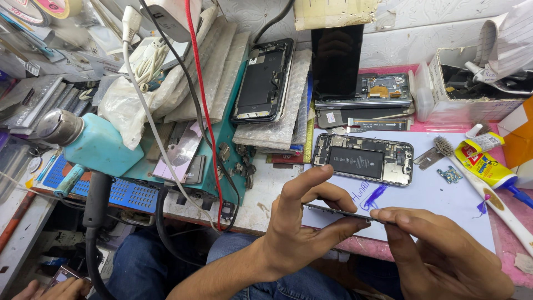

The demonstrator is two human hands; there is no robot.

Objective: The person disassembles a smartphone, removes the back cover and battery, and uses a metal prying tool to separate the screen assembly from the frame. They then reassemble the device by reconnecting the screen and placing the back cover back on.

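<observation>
You held a thin phone display panel (340,211) edge-on between both hands, just in front of the opened phone (363,159) that lay on the white sheet (438,203) on the bench (266,191). Your left hand (300,230) pinched the panel's near end, thumb under and forefinger arched over the top edge; your right hand (444,253) gripped the other end between thumb and fingertips. Both hands were closed on the panel, neither slack.

That was a sound hold for so thin a part: you carried it by its ends and edges, not by its face. It would have served you to keep the pinch light and even, since a twist between the two hands looked like the likeliest way to crack it. Holding it level and low over the sheet, as you did, meant a slip would have fallen only a short way.

Behind the opened phone a second stripped handset (363,89) and a dark screen (337,58) stood propped. To its right lay a toothbrush (477,183) and a yellow glue tube (486,164), both well apart from your hands.
</observation>
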